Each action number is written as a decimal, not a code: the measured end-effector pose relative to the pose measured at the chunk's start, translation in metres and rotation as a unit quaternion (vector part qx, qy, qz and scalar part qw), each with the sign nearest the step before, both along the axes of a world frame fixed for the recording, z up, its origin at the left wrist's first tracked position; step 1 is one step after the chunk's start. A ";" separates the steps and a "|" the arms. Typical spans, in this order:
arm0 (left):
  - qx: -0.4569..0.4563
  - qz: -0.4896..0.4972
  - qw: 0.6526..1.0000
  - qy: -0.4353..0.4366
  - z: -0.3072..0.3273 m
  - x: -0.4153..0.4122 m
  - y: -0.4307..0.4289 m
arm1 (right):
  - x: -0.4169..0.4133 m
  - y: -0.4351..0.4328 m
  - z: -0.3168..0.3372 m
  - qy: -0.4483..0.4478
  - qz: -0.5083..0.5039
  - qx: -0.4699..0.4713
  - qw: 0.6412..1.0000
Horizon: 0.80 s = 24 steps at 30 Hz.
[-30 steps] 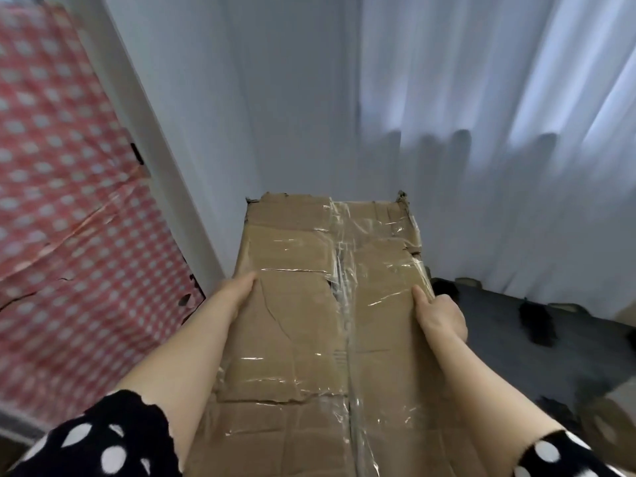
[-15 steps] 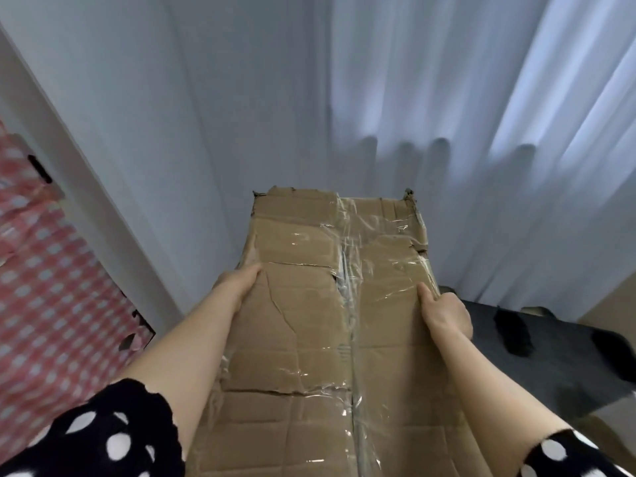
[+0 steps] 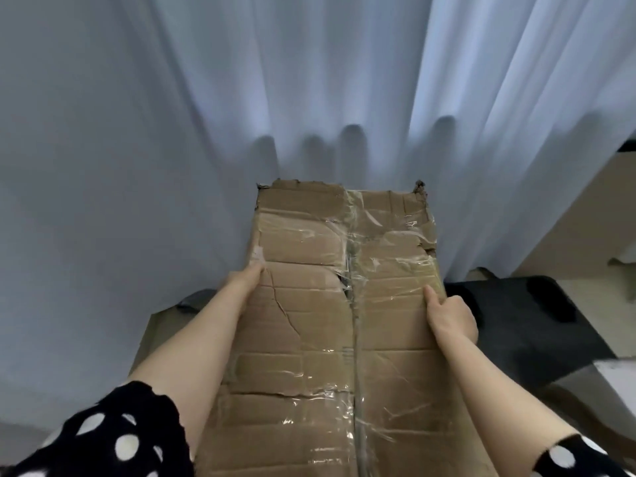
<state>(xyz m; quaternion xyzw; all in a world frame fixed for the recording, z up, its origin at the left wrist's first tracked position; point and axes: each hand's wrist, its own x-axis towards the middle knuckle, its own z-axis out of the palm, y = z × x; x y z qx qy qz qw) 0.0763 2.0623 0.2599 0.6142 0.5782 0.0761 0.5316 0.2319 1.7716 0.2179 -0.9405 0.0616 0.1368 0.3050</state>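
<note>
Cardboard box (image 3: 309, 321), left hand (image 3: 242, 282) and right hand (image 3: 451, 316) gripping its sides, faces white curtain (image 3: 309, 98).

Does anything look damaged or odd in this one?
The cardboard box, gripped at its sides by the left hand and right hand, is battered: torn at the taped centre seam, cracked beside it, ragged far corners.

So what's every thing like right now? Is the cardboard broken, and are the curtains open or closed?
cardboard: held up by both side edges, creased, cracked and torn near the middle.
clear tape: stuck down the middle seam, wrinkled.
left hand: grips the cardboard's left edge.
right hand: grips the right edge, thumb on top.
curtain: drawn closed, hanging in folds.
</note>
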 end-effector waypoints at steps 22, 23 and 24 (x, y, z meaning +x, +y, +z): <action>0.023 -0.473 0.870 0.141 -0.203 0.378 -0.065 | 0.062 -0.055 -0.189 0.161 -0.480 -0.018 0.862; 0.022 -0.481 0.865 0.141 -0.216 0.383 -0.073 | 0.058 -0.057 -0.200 0.167 -0.495 -0.010 0.852; 0.020 -0.488 0.861 0.143 -0.228 0.387 -0.082 | 0.054 -0.060 -0.211 0.172 -0.510 -0.001 0.843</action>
